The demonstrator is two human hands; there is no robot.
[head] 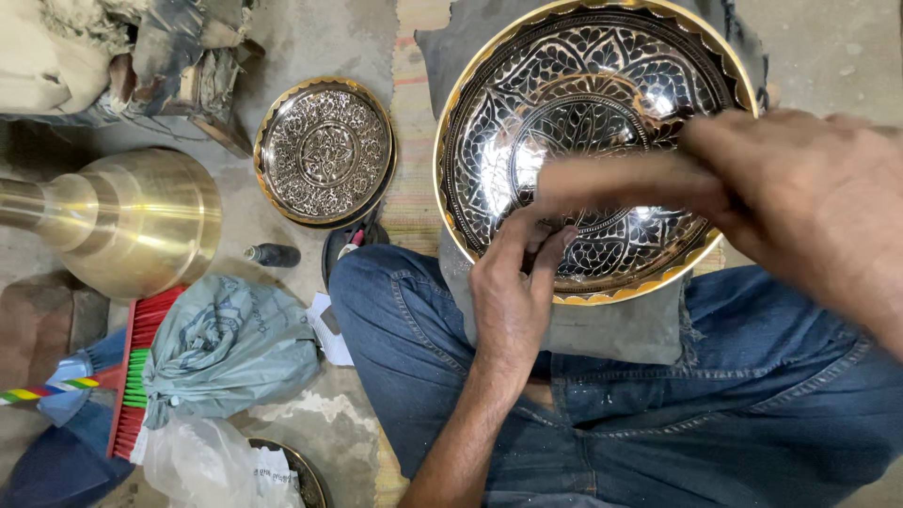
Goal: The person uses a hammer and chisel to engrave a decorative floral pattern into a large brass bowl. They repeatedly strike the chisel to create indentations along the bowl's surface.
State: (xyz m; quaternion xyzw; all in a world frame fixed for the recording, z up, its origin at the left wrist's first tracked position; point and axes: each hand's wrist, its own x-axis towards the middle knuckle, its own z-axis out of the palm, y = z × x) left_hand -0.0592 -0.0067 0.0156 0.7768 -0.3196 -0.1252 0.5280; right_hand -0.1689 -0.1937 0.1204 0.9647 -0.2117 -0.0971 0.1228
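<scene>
Bare concrete floor [310, 42] lies under us, with a striped mat [414, 188] beneath our knees. We hold a large engraved bowl [588, 141] tilted on a grey cloth [611, 329] across our lap. Our left hand [513, 296] pinches its lower rim with curled fingers. Our right hand [800, 198] sweeps blurred over the bowl; its grip we cannot tell. A smaller engraved plate [324, 150] and a brass vessel [132, 221] rest nearby.

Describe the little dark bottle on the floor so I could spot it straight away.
Start at the big brass bell-shaped vessel on the left. Just right of its lower edge, below the smaller engraved plate, a small dark bottle lies on its side on the concrete. It is the only small, plain, cylindrical thing among them.
</scene>
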